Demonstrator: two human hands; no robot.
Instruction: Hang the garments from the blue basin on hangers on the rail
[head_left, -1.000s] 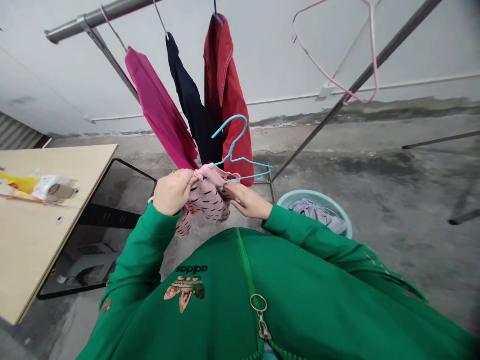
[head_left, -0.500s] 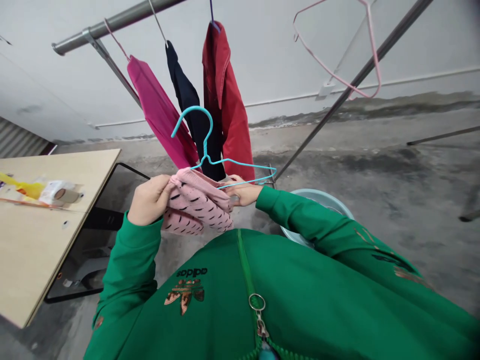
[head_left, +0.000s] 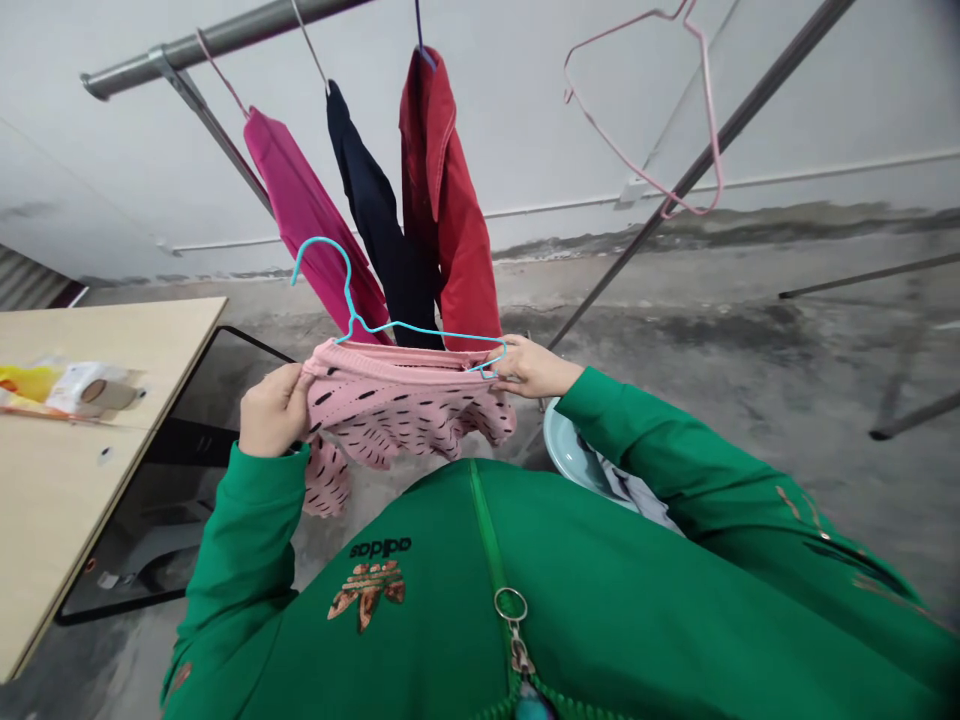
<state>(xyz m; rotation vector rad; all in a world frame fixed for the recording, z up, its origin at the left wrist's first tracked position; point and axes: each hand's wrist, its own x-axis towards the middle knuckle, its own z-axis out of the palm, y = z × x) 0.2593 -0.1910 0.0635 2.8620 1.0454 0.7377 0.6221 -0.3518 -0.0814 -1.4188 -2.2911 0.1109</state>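
A pink knitted garment with dark dashes (head_left: 405,405) is stretched sideways in front of my body. My left hand (head_left: 271,408) pinches one end of its ribbed neckline. At the other end, my right hand (head_left: 536,367) grips the ribbed edge, with its fingers by the hanger's corner. The light blue hanger (head_left: 420,328) sits partly inside the neckline, its hook tilted up to the left. Its right corner still shows above the fabric beside my right fingers. The hanger's left arm is hidden inside the garment.
Magenta (head_left: 300,200), dark navy (head_left: 382,220) and red garments (head_left: 450,200) hang from a metal rail (head_left: 225,42) ahead. A pink hanger (head_left: 709,110) hangs at upper right. A light blue basin (head_left: 566,445) holding cloth stands by my right arm. A wooden table (head_left: 67,500) is at left.
My right hand has moved right, pulling the garment's neckline wide. The hanger has shifted left and down, its hook leaning further left. My left hand has moved slightly left.
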